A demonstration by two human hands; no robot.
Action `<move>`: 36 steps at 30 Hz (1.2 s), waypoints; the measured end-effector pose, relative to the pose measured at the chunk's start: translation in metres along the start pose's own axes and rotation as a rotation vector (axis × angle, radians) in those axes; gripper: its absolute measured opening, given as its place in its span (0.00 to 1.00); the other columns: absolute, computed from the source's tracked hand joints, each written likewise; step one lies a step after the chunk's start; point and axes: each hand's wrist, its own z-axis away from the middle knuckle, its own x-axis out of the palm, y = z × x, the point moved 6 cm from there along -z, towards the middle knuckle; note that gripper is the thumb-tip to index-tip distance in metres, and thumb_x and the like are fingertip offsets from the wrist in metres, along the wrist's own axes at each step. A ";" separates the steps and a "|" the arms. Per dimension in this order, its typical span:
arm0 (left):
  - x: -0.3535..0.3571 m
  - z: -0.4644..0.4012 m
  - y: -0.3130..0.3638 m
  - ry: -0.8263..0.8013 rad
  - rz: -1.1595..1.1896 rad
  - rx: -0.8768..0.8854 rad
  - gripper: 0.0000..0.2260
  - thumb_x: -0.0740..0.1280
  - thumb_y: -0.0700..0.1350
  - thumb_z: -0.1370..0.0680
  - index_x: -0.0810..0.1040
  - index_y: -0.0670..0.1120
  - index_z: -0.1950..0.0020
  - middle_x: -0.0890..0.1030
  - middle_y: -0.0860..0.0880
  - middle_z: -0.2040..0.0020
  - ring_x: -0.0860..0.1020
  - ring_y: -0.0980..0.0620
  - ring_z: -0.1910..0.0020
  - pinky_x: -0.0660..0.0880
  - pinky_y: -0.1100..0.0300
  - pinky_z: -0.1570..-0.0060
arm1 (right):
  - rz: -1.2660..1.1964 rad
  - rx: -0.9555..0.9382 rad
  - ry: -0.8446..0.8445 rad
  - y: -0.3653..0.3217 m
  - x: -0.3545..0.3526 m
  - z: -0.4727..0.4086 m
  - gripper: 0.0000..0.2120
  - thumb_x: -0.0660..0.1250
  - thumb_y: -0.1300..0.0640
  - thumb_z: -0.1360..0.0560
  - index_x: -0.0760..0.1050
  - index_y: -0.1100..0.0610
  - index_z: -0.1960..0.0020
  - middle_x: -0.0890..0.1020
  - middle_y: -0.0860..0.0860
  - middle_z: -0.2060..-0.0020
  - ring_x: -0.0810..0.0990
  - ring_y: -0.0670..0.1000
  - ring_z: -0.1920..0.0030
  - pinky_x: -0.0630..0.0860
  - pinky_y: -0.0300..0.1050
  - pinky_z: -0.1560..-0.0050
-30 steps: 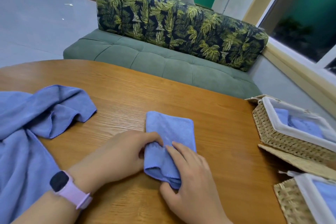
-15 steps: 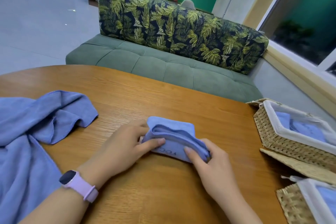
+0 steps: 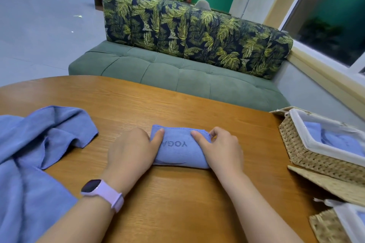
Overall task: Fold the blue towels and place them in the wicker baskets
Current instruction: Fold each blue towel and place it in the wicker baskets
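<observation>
Folded towel (image 3: 178, 149) lies mid-table (image 3: 177, 203), a compact thick bundle, "YOGA" print showing upside down on top. Left hand (image 3: 131, 151) holds its left end, thumb laid over the top, fingers hidden round the far side. Right hand (image 3: 220, 149) holds the right end the same way, thumb on top, fingertips curled at the far corner. Both hands are partly closed around the bundle, not flat on it.

Handling, by my reckoning: soft microfibre, light, no stiffness. Layers will spring open or slide apart if lifted by one end or one edge. Best taken as now, at both short ends, squeezing inward a little so the folds stay stacked; or one hand under and one over.

Near basket (image 3: 308, 150) stands at the right edge of the table, well apart from the bundle, white liner in it, some blue cloth already inside. Second basket (image 3: 325, 227) sits nearer the person, only partly in view.

Unfolded towels (image 3: 33, 163) heaped at the left, untouched.
</observation>
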 end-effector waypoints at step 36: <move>0.032 0.020 0.042 -0.136 -0.023 0.695 0.23 0.54 0.54 0.21 0.71 0.52 0.27 0.76 0.54 0.33 0.72 0.52 0.33 0.64 0.56 0.30 | 0.005 -0.584 -0.407 -0.056 0.033 0.034 0.25 0.47 0.44 0.15 0.61 0.50 0.21 0.64 0.45 0.23 0.57 0.42 0.23 0.49 0.38 0.23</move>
